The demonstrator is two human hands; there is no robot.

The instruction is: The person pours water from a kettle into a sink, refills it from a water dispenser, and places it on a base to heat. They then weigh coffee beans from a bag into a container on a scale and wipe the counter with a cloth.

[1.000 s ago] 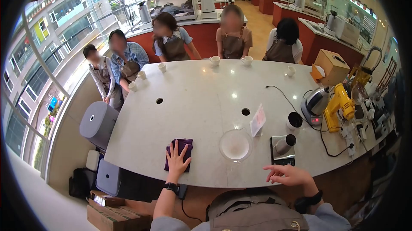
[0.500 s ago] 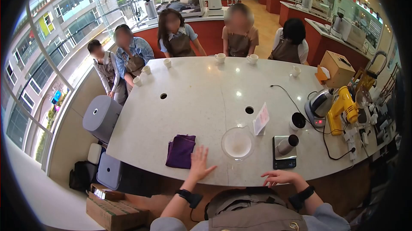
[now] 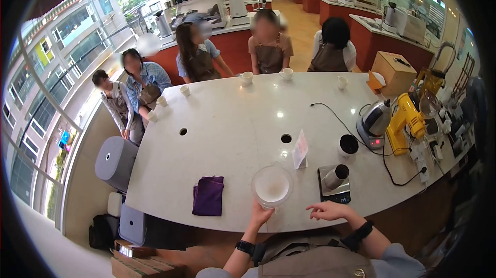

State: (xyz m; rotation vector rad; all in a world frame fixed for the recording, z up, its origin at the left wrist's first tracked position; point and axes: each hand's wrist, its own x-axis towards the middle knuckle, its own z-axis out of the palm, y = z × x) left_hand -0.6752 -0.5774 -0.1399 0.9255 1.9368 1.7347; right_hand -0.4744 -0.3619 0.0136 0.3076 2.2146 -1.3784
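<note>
My left hand is closed on the near side of a clear round vessel with a white inside; its exact kind I cannot make out. Above the table's near edge, my right hand is open and holds nothing, its fingers reaching left. Just beyond that hand, a metal cup with a dark mouth lies tilted on a digital scale. A folded purple cloth lies left of the vessel. Behind the vessel stands a small sign card.
Several people in aprons are along the far side of the pale table, with white cups before them. At right stand a black-topped canister, a kettle on its base, a yellow appliance and cords.
My left hand has moved right from beside the purple cloth and taken hold of the clear vessel, which has shifted slightly toward me. The whole view has shifted a little.
</note>
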